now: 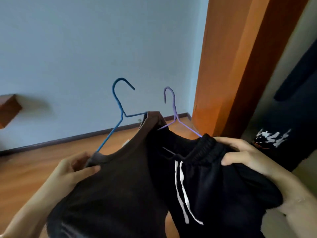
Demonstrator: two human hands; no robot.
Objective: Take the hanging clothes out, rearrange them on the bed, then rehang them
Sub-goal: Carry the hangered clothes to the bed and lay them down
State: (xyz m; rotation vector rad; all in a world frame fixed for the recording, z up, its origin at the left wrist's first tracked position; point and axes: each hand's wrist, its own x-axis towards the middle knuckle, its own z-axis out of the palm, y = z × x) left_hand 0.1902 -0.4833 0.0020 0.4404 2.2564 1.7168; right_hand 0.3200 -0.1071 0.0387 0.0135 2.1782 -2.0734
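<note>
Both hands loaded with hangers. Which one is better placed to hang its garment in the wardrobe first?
Probably right. The right hand grips the black drawstring pants on the purple hanger, beside the open wardrobe. The left hand holds the brown shirt on the blue hanger, farther away.

The left hand [75,167] has its grip on the shoulder of the shirt [109,186], at the lower end of the left hanger [118,107]. The right hand [243,155] has its grip on the waistband of the pants [214,186], right of the shirt. The right hanger [173,110] rises between the two grips, its hook behind and above the waistband. Drawstrings [181,191] hang just left of the right grip. Beyond both grips lie the floor [34,165] and wall [85,48]. The wardrobe panel [231,66] stands behind the right grip; further right hangs what appears to be another garment [281,134].
</note>
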